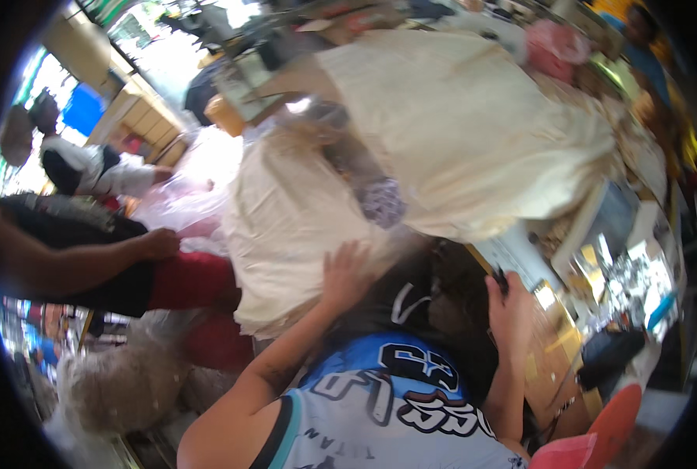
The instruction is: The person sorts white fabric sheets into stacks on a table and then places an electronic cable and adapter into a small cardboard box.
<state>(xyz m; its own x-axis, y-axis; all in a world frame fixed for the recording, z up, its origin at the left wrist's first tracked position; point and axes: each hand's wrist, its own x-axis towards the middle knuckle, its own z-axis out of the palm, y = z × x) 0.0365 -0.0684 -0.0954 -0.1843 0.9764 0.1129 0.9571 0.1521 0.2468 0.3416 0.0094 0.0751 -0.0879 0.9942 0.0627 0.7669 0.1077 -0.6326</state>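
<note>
My left hand [347, 275] rests with its fingers apart on the near right edge of a pile of cream cloth [282, 207]. Farther off and to the right spreads a larger cream cloth [473, 129], layered and draped. Closed around a small black object [501, 281] is my right hand [512, 306], held low beside a wooden board; blur and the fingers hide what kind of thing it is. Between the two cloths lies a clear plastic bag with a purplish-white bundle [382, 202] at its near end.
On the left stands a person in red shorts [196, 279], close to the cloth pile. Another person [90, 168] is farther back near cardboard boxes [141, 113]. A wrapped bundle [125, 387] sits at lower left. A pink plastic bag [553, 48] lies at the far right.
</note>
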